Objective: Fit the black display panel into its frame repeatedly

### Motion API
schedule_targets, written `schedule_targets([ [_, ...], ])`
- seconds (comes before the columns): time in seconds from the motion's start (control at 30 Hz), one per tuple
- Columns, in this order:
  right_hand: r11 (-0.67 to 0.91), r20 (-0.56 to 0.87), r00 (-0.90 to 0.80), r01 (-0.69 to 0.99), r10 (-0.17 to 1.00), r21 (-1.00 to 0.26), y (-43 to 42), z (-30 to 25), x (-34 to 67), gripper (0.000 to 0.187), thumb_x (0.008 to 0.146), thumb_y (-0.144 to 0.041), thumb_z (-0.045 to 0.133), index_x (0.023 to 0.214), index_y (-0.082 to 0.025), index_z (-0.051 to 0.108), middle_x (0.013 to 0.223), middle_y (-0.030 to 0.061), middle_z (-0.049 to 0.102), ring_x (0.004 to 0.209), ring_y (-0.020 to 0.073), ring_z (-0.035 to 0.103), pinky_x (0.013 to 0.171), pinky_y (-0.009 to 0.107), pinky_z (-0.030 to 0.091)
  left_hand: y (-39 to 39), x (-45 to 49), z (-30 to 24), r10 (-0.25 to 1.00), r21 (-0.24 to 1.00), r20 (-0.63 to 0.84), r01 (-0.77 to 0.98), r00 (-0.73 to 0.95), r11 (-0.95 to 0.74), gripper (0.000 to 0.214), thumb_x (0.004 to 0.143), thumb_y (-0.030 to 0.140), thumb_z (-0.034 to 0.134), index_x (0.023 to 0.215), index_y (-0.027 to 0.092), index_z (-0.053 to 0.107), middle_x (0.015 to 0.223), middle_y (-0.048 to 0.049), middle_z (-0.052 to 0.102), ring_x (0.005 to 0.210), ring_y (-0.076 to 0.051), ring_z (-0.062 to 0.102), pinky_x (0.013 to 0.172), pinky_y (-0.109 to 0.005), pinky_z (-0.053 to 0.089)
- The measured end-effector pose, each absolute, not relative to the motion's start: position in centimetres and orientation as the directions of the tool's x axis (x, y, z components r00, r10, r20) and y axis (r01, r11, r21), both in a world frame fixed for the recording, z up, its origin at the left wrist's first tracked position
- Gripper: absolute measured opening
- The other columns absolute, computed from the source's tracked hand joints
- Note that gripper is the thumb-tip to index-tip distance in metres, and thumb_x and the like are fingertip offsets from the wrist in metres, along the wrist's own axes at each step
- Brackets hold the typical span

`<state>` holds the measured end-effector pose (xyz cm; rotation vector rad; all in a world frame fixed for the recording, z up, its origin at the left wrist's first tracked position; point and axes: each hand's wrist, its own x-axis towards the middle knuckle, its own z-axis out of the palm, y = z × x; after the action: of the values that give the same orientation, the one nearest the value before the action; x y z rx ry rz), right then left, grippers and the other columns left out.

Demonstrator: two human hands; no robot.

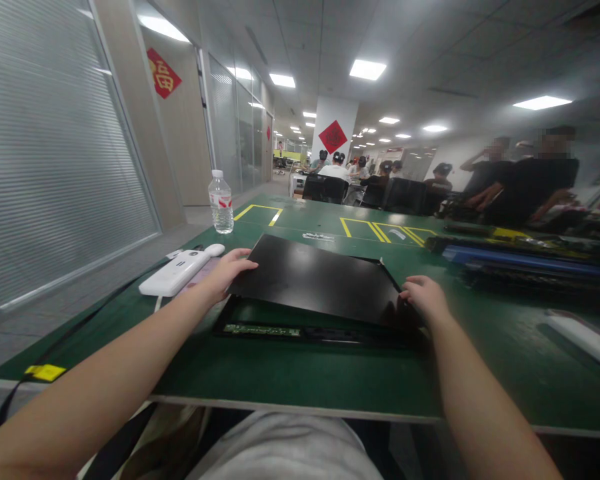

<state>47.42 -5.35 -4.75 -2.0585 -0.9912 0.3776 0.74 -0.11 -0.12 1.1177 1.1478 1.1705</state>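
Halfway, I'd say: left hand (229, 269) at 9 o'clock and right hand (425, 298) at 3 pinch the panel (315, 277) edges, near side raised off the base (275, 330), far edge down.

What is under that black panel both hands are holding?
Under the black panel, held by the left hand and right hand, a dark tray with a green circuit strip shows along the near edge. The panel hides everything farther back.
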Motion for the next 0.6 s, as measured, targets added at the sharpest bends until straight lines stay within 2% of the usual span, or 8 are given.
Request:
schedule_targets([
  [0.27, -0.422, 0.083, 0.646, 0.584, 0.758, -0.693, -6.1, -3.6, 46.3, 0.036, 0.076, -0.027, 0.06, 0.111, -0.022, 0.067, 0.075, 0.0029, 0.076, 0.071, 0.0216, 0.069, 0.068, 0.031, 0.049, -0.4, 1.0, 0.0, 0.995, 0.994, -0.099, -0.037, 0.016, 0.1, 0.049, 0.058, 0.021, 0.076, 0.105, 0.022, 0.063, 0.072, -0.0014, 0.073, 0.06, -0.021, 0.069, 0.053, -0.027, 0.052],
  [0.6, -0.42, 0.095, 0.639, 0.601, 0.763, -0.68, -6.5, -3.1, 45.7, 0.035, 0.076, -0.026, 0.062, 0.11, -0.022, 0.07, 0.077, 0.0039, 0.076, 0.072, 0.0216, 0.07, 0.066, 0.03, 0.05, 0.1, 0.8, -0.7, 0.994, 0.995, -0.098, -0.01, 0.047, 0.099, 0.052, 0.061, 0.029, 0.082, 0.108, 0.024, 0.061, 0.076, -0.0022, 0.075, 0.065, -0.024, 0.071, 0.053, -0.028, 0.052],
])
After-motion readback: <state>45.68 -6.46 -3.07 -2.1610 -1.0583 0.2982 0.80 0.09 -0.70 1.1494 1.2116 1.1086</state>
